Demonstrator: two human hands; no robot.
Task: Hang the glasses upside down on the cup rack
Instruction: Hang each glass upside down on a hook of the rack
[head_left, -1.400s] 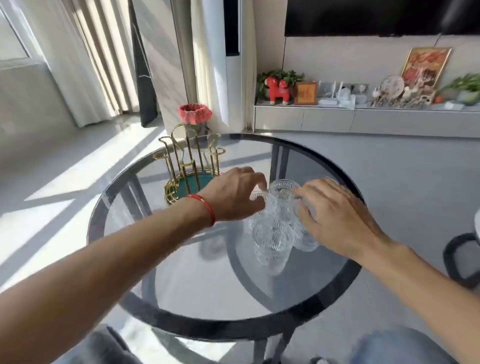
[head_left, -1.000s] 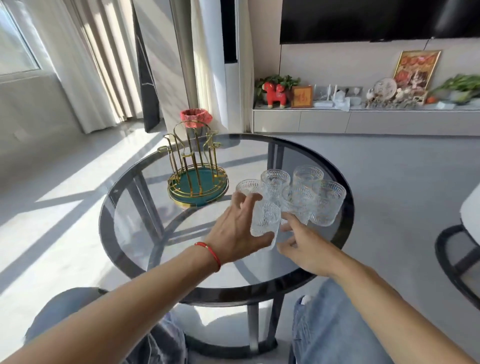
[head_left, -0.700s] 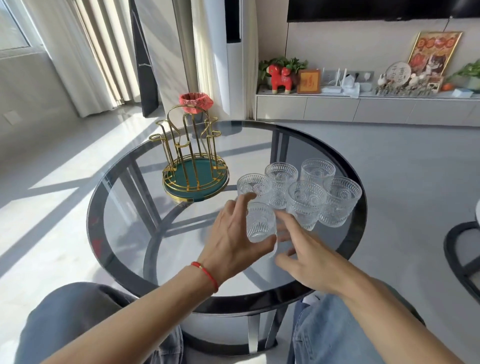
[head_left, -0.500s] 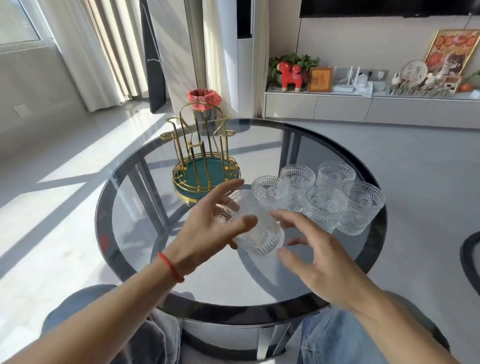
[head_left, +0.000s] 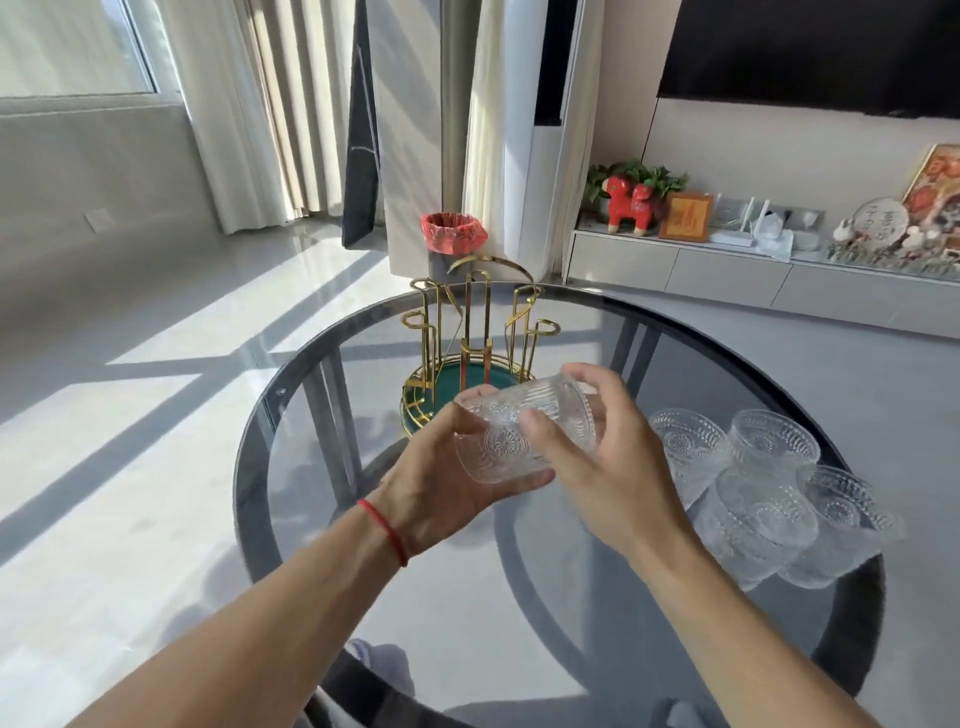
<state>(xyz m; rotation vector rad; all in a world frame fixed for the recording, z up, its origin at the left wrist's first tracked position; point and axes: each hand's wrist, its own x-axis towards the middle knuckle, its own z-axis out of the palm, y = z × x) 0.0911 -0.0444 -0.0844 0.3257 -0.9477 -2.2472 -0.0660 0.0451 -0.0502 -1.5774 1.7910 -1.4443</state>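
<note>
Nearest us, our left hand (head_left: 441, 483) cradles a glass (head_left: 524, 436) from below and the side, fingers curled round it, while our right hand (head_left: 597, 467) pinches it with thumb in front and fingers over the far rim. The glass is lifted off the counter (head_left: 322, 519) and lies tipped on its side between both hands, its patterned base turned toward us. To the right, four more glasses (head_left: 763, 493) stand upright in a tight cluster on the counter. Just beyond the held glass sits the rack (head_left: 467, 358), gold prongs rising from a green tray, none carrying a glass. We judge this as the first glass in mid-turn: next it needs tipping fully mouth-down and lowering over a prong without knocking the wire.
</note>
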